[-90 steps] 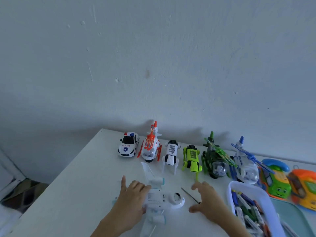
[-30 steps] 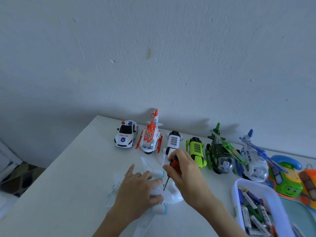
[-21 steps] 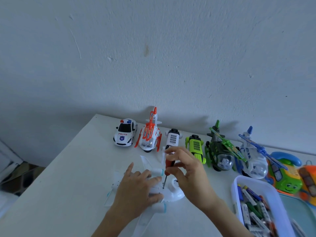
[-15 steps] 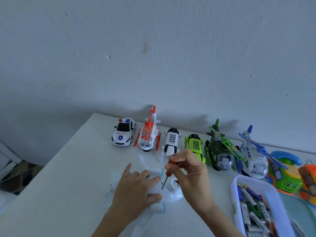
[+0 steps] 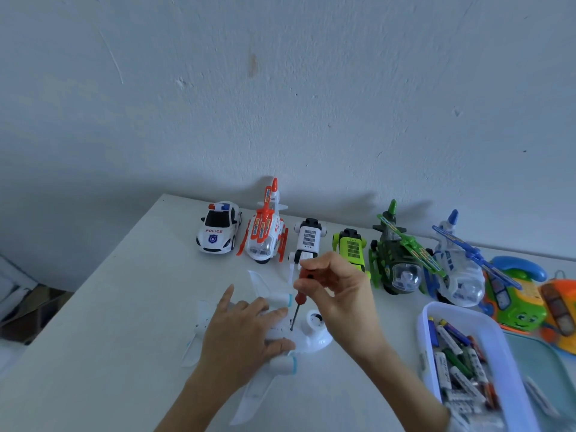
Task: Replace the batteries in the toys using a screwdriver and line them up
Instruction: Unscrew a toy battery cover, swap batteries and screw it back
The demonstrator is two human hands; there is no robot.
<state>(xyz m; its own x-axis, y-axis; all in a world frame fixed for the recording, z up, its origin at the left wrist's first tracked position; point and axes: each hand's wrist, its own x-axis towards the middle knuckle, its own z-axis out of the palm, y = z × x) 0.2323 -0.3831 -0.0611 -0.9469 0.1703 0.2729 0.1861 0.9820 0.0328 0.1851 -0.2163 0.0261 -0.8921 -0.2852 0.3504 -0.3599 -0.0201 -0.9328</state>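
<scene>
A white toy airplane with pale blue engines lies belly-up near the table's front. My left hand lies over its body and holds it down with curled fingers. My right hand pinches the red handle of a small screwdriver, which stands nearly upright with its tip on the plane's underside. Along the wall stand a police car, an orange-white helicopter, a white robot toy, a lime robot toy, a green helicopter and a white-blue helicopter.
A white bin with several batteries sits at the right front. Behind it are a green toy phone with a blue handset and an orange toy. A teal tray lies at the right edge. The table's left edge drops to the floor.
My right hand picked up the screwdriver from the table, brought it over the plane and set its tip on the underside. My left hand stays on the plane.
</scene>
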